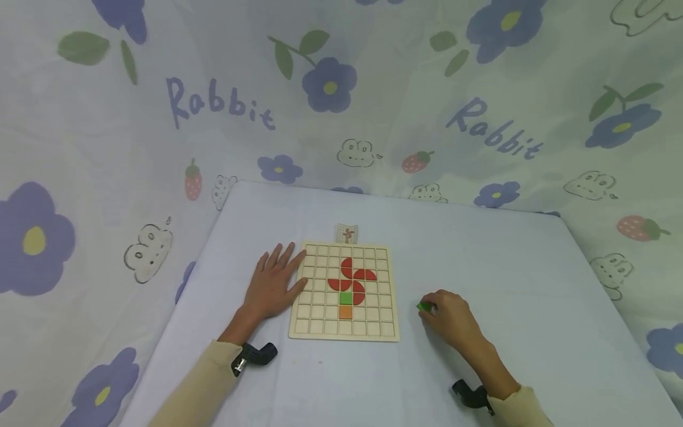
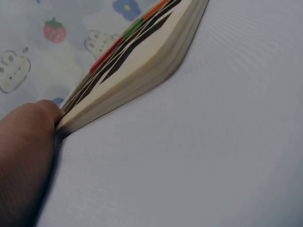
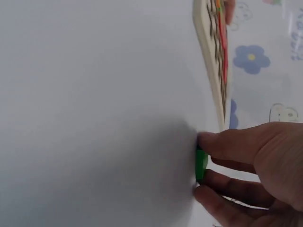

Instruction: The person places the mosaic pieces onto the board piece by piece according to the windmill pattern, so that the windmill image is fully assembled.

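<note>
A wooden grid board [image 1: 344, 338] lies on the white table. Red rounded pieces [image 1: 365, 274] form a pinwheel on it, with a green square [image 1: 345, 298] below them and an orange square [image 1: 345, 312] under that. Spread and fairly straight, the fingers of my left hand [image 1: 271, 286] lie at the board's left edge; its thumb [image 2: 46, 109] touches the board's side in the left wrist view. To the right of the board, my right hand [image 1: 450, 317] pinches a small green block [image 3: 202, 164] between thumb and fingers, low over the tabletop.
A small pattern card [image 1: 347, 233] showing a red pinwheel lies against the board's far edge. White cloth [image 1: 480, 255] covers the table around the board. Behind it hangs a curtain [image 1: 384, 107] printed with flowers and rabbits. Each wrist wears a black camera mount [image 1: 257, 354].
</note>
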{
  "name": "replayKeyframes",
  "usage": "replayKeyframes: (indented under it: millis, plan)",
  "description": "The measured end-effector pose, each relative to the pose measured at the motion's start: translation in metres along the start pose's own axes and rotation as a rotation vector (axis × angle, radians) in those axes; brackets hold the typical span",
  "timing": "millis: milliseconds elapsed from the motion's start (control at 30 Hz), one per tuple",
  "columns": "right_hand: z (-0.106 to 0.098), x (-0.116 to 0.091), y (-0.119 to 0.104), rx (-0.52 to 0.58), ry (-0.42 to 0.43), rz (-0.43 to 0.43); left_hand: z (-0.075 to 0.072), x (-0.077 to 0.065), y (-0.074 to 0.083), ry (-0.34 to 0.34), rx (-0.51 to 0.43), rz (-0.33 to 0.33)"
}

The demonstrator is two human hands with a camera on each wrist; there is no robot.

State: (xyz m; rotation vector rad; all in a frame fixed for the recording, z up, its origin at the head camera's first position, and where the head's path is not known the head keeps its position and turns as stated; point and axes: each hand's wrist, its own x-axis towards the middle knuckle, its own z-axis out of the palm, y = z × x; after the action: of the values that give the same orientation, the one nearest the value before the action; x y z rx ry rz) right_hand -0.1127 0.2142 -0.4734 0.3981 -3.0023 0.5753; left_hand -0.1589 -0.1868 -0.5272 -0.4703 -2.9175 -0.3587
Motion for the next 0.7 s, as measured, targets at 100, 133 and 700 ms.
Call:
replayKeyframes:
  millis: [100,133,700]
  plan:
    - [0.001,0.001,0.003,-0.009,0.028,-0.056,0.001,-0.001,0.0,0.002,-0.001,-0.008]
    - [0.002,0.001,0.003,-0.022,0.042,-0.071,0.001,-0.001,0.0,0.004,-0.004,-0.008]
    - [0.033,0.01,-0.079,0.266,0.042,-0.502,0.0,-0.001,0.0,0.01,-0.004,0.002]
